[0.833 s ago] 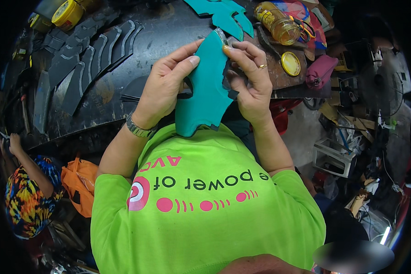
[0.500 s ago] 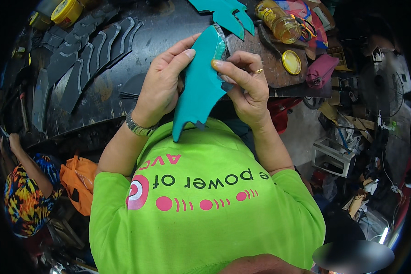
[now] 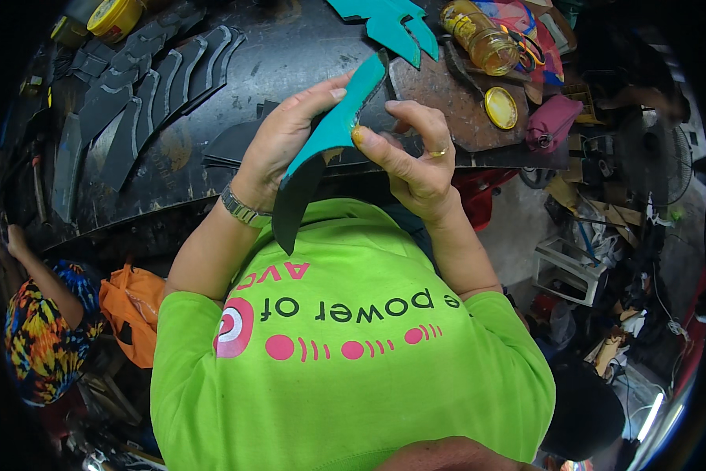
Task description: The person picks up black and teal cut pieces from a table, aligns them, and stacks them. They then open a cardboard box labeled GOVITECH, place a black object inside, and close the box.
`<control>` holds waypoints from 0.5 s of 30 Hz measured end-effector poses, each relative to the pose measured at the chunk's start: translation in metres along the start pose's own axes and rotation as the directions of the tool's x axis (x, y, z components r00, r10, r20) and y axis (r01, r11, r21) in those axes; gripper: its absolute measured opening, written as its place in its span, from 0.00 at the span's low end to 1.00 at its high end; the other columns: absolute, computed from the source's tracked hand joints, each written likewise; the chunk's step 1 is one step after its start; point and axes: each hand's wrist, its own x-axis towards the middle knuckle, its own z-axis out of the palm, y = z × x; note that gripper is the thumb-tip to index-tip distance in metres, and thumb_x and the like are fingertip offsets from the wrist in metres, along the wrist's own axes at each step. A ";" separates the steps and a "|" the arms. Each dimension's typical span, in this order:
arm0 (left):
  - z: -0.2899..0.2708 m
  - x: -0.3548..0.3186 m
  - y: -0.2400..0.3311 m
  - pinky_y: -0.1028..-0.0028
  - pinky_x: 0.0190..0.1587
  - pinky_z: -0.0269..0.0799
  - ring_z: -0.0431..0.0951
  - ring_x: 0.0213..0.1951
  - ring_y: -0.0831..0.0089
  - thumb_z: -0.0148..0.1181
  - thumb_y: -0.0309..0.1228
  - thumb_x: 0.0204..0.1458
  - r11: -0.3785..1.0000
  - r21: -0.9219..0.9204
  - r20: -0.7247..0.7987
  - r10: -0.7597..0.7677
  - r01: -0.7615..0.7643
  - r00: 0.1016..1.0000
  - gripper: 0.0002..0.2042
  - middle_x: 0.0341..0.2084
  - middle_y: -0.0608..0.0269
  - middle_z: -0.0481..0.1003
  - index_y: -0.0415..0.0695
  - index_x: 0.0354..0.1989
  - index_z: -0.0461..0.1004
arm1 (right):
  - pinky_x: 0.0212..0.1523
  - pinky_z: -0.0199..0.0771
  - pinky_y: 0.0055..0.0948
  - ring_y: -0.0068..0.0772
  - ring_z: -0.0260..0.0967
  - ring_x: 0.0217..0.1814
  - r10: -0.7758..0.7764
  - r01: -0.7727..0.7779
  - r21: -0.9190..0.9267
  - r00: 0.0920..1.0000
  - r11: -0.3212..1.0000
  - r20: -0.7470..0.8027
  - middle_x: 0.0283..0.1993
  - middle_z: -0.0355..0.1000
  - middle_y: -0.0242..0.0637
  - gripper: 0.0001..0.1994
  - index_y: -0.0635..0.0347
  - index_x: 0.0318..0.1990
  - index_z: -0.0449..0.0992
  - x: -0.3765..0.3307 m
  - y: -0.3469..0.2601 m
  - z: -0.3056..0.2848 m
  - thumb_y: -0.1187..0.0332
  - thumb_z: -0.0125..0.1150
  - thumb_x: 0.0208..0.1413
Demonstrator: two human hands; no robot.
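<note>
My left hand (image 3: pixel 290 125) grips a curved, leather-like teal piece (image 3: pixel 340 125), thumb on its face and fingers behind it. The piece is tilted, and its black underside (image 3: pixel 294 208) shows at the lower end, hanging over my shirt. At the right edge, my right hand (image 3: pixel 416 157) presses a yellow-smeared fingertip against it. Its other fingers are curled and partly hidden; a ring is on one of them. Beyond my hands, more teal pieces (image 3: pixel 396 35) lie on the dark table (image 3: pixel 290 47).
Rows of black cut pieces (image 3: pixel 168 86) cover the table's left. At right are a jar of amber contents (image 3: pixel 490 49), a yellow lid (image 3: pixel 501 107), scissors (image 3: pixel 530 49) and a maroon pouch (image 3: pixel 553 123). A person in a patterned garment (image 3: pixel 47 322) sits at left.
The teal piece has turned and tilted, so its black underside now shows below. My right fingertip has moved down along its edge. The dark flap by my right hand is no longer visible.
</note>
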 end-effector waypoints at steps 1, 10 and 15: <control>0.000 0.000 0.001 0.83 0.31 0.76 0.79 0.29 0.83 0.51 0.31 0.65 1.000 -0.011 0.006 0.000 0.000 1.000 0.22 0.32 0.65 0.79 0.37 0.66 0.65 | 0.35 0.67 0.32 0.32 0.66 0.39 -0.030 0.029 -0.045 0.999 0.999 -0.014 0.46 0.69 0.31 0.29 0.34 0.49 0.85 -0.001 0.002 0.000 0.82 0.65 0.39; -0.002 0.013 0.001 0.77 0.45 0.77 0.79 0.43 0.79 0.46 0.28 0.68 0.964 -0.067 -0.217 0.238 -0.258 0.947 0.20 0.49 0.61 0.77 0.38 0.67 0.61 | 0.40 0.74 0.25 0.32 0.71 0.42 0.227 -0.193 0.222 0.964 0.956 -0.142 0.47 0.72 0.40 0.33 0.60 0.66 0.67 -0.001 0.000 -0.014 0.83 0.65 0.50; 0.002 0.013 -0.007 0.79 0.46 0.74 0.77 0.46 0.80 0.51 0.30 0.66 0.946 -0.029 -0.184 0.313 -0.323 0.932 0.21 0.47 0.64 0.77 0.39 0.65 0.64 | 0.37 0.73 0.21 0.21 0.70 0.36 0.494 -0.498 0.534 0.854 0.683 0.164 0.45 0.74 0.38 0.44 0.61 0.75 0.45 0.009 -0.020 -0.006 0.83 0.63 0.54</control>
